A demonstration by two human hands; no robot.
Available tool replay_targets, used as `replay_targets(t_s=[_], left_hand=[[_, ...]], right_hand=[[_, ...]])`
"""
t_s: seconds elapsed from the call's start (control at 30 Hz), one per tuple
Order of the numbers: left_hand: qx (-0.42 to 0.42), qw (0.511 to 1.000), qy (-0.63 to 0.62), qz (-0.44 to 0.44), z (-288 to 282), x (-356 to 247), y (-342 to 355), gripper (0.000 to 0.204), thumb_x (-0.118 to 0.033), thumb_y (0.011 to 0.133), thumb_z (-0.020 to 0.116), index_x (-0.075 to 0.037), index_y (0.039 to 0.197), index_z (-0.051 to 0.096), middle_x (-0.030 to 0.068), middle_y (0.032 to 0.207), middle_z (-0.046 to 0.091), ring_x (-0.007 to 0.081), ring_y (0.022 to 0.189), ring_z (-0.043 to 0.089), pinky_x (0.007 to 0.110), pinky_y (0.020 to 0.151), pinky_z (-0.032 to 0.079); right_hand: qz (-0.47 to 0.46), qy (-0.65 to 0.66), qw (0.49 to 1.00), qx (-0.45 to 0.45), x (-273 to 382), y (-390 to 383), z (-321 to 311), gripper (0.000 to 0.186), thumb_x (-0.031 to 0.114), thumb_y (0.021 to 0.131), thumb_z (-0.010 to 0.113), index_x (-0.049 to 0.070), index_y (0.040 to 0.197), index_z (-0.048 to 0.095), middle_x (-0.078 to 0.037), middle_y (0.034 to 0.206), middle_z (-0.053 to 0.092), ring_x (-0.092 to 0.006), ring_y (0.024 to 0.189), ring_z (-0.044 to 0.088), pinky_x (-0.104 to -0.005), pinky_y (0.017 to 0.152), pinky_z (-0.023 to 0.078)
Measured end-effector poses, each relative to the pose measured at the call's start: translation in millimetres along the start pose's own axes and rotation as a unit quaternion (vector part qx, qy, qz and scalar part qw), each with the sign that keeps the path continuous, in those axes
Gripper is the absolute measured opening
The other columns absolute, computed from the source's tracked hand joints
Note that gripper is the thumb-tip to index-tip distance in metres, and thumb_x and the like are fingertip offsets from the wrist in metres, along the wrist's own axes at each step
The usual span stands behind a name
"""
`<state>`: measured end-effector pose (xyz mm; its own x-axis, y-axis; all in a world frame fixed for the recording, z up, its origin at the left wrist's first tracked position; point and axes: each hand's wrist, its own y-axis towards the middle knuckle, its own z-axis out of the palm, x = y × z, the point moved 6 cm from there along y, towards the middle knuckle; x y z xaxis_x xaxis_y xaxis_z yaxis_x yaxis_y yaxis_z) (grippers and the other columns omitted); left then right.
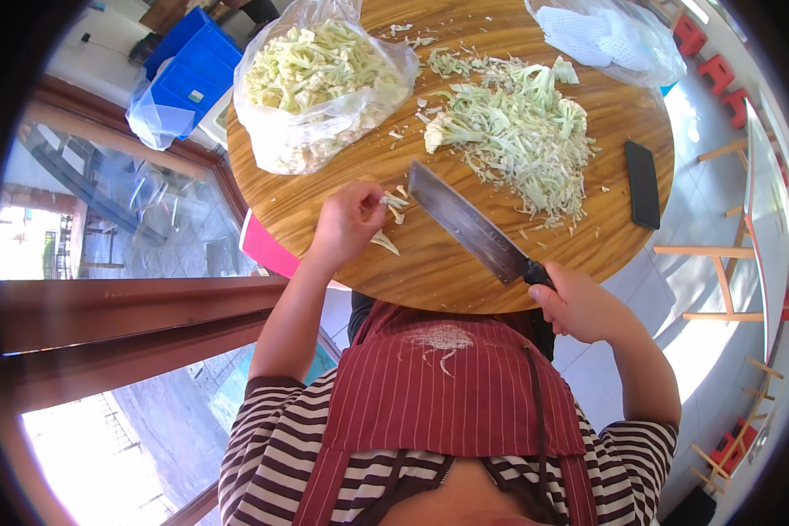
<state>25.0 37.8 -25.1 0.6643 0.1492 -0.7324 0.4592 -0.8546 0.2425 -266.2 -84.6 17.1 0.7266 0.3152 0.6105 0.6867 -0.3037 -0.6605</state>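
Note:
My right hand [577, 303] is wrapped round the black handle of a kitchen knife [465, 226]. Its wide steel blade slants up and left over the round wooden table. Left of the blade, my left hand [351, 217] has its fingertips pinched on a small pale cauliflower piece [393, 201]. Another cut cauliflower piece [384, 242] lies on the wood just below these fingers. Beyond the knife spreads a pile of cauliflower trimmings [522, 131], with a few bigger stems and florets among the shreds. A clear plastic bag [276, 145] full of cauliflower florets [320, 66] stands at the far left.
A black phone [643, 184] lies near the right edge of the wooden table [294, 197]. White foam netting [592, 35] in clear plastic is at the far right. Past the table are a blue crate [193, 70], red stools [717, 74] and a wooden-legged white table [757, 237].

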Motion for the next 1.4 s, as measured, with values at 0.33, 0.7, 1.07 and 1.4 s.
replay_targets(t_s=[0.33, 0.7, 1.07, 1.4], left_hand=[[0.195, 0.977, 0.081, -0.043, -0.3, -1.4, -29.2, 0.057, -0.016, 0.076, 0.075, -0.01, 0.128, 0.052, 0.0148, 0.126, 0.05, 0.0304, 0.095, 0.063, 0.038, 0.08, 0.053], [0.226, 0.957, 0.172, 0.06, 30.5, -22.9, 4.4, 0.066, -0.023, 0.081, 0.073, -0.023, 0.141, 0.045, 0.0154, 0.141, 0.038, 0.0385, 0.1, 0.062, 0.044, 0.085, 0.052], [0.272, 0.942, 0.187, 0.056, 50.3, -21.8, 22.0, 0.022, -0.004, 0.082, 0.06, -0.012, 0.102, 0.059, 0.0138, 0.11, 0.055, 0.0368, 0.089, 0.062, 0.044, 0.075, 0.053], [-0.115, 0.899, 0.37, 0.205, -122.1, -100.3, 152.1, 0.021, -0.009, 0.086, 0.061, -0.009, 0.106, 0.065, 0.0122, 0.103, 0.064, 0.0305, 0.086, 0.066, 0.037, 0.071, 0.054]], right_hand=[[-0.041, 0.126, 0.99, -0.041, -6.8, -21.0, 1.7, 0.029, 0.025, 0.097, 0.051, -0.002, 0.108, 0.051, -0.004, 0.068, 0.057, -0.0119, 0.053, 0.056, -0.0275, 0.052, 0.047], [-0.046, 0.197, 0.972, -0.117, -33.6, -50.5, -9.6, 0.039, 0.026, 0.096, 0.054, -0.002, 0.122, 0.049, -0.003, 0.067, 0.056, -0.0104, 0.053, 0.056, -0.0251, 0.05, 0.046], [-0.011, 0.251, 0.955, -0.156, -61.9, -59.7, -2.7, 0.027, 0.018, 0.093, 0.051, -0.001, 0.113, 0.052, -0.002, 0.066, 0.055, -0.0086, 0.051, 0.054, -0.0235, 0.048, 0.043], [-0.032, 0.278, 0.942, -0.187, -74.0, -64.1, -0.2, 0.029, 0.015, 0.092, 0.051, -0.002, 0.115, 0.052, -0.001, 0.066, 0.054, -0.0079, 0.05, 0.052, -0.0235, 0.048, 0.043]])
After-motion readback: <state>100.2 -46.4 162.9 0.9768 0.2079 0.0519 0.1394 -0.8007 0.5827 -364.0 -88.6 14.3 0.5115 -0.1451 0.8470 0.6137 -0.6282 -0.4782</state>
